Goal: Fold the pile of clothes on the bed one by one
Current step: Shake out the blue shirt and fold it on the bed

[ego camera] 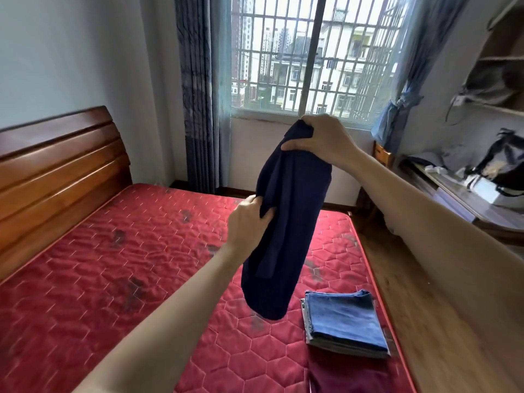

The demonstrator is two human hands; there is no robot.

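A dark navy garment [286, 222] hangs in the air above the red quilted mattress [119, 268]. My right hand [323, 139] grips its top end, bunched in the fingers. My left hand [249, 219] pinches its left edge lower down. The cloth hangs bunched and narrow, its lower end just above the bed. A stack of folded clothes with a blue denim piece on top [344, 321] lies near the mattress's right edge. A maroon garment [351, 377] lies just in front of that stack, partly cut off by the frame.
A wooden headboard [59, 165] stands at the left. The barred window [312, 55] and curtains are behind the bed. A wooden floor [419, 307] runs along the right side, with a cluttered desk [465, 191] and shelves beyond.
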